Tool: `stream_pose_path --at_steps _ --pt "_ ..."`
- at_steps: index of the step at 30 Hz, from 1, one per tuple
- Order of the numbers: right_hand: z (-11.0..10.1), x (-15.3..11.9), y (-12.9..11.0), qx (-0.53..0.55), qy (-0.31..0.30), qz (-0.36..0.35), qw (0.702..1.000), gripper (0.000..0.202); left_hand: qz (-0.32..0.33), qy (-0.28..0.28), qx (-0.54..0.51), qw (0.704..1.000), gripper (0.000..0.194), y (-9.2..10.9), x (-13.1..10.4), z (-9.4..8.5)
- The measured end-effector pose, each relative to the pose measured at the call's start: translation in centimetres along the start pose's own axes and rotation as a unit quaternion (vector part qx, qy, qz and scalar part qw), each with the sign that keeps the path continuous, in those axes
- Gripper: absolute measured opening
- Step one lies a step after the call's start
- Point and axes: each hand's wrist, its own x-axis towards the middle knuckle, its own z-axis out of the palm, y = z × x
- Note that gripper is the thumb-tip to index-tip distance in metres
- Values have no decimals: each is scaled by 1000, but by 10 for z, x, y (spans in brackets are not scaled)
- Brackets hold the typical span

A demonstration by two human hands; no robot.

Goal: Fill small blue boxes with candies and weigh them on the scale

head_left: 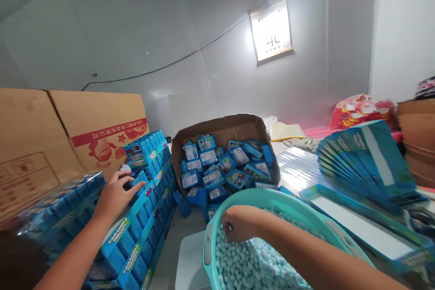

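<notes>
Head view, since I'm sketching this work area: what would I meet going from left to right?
Left-edge brown carton → left hand → open cardboard box of small blue boxes → fanned blue cardboard pieces → right-edge brown carton.

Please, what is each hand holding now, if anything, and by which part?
It cannot be told: the left hand is at stacked blue boxes; the right hand curls over pale-blue pieces, any grip hidden.

The right hand sits among pale blue lumps in a green tub — the left hand touches stacked boxes. Loose boxes lie in a carton.
</notes>
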Motion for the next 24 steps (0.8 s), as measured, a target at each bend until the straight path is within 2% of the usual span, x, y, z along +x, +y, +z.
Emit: stream_pose_path --at_steps 4,7,10,12,13,15,17,18,19,21,24 --pt "0 -6 -3 8 13 1 1000 18 3 -35 10 999 53 -9 9 -4" --pt "-5 -14 -6 15 37 -6 999 13 12 -31 12 999 59 0 14 -18" --pt "-12 -19 -12 17 37 3 999 8 43 26 8 999 57 41 -1 -29" --pt "-14 -22 -18 20 30 20 999 22 60 53 -39 996 47 81 -22 -18" --pt "-13 -24 -22 24 20 32 999 33 49 40 -75 995 50 101 -33 -6" --pt "-5 -30 -28 26 -5 56 998 63 35 -34 -110 993 62 133 -54 32" --pt "10 -40 -30 22 -6 57 998 99 15 -104 -126 986 61 150 -67 80" --pt "18 -47 -29 19 7 44 999 109 -1 -142 -135 981 60 153 -71 103" --pt "26 -54 -26 18 21 28 999 110 -15 -175 -147 973 58 155 -73 125" --pt "37 -67 -16 24 33 8 999 98 -37 -215 -174 960 48 153 -72 161" --pt "41 -81 5 35 51 23 998 77 -55 -237 -215 946 36 148 -69 189"
